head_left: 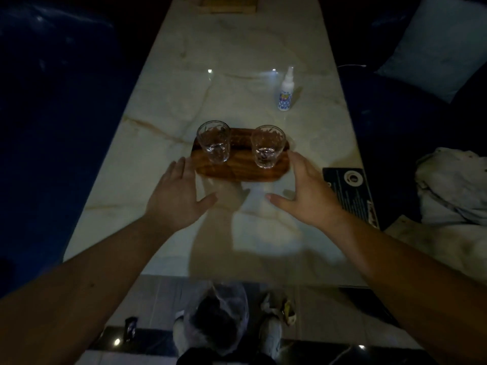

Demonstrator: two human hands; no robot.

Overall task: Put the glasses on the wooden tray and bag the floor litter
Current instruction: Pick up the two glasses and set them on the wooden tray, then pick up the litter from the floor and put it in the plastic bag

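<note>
Two clear glasses stand upright on a small wooden tray (238, 173) in the middle of a marble table: one glass (214, 141) on its left end, the other glass (268, 146) on its right end. My left hand (176, 193) hovers open just left of the tray's near corner. My right hand (307, 188) is open at the tray's right end, fingertips near the edge. Neither holds anything. On the floor below the table's near edge lie a clear plastic bag (218, 316), a crumpled wrapper (283, 308) and a small dark wrapper (130, 328).
A white spray bottle (285, 91) stands beyond the tray on the right. A black printed card (349, 189) overhangs the table's right edge. Dark blue seats flank the table; a pale cushion (434, 48) and crumpled cloth (453, 185) lie on the right one. Another wooden object (228, 5) sits at the far end.
</note>
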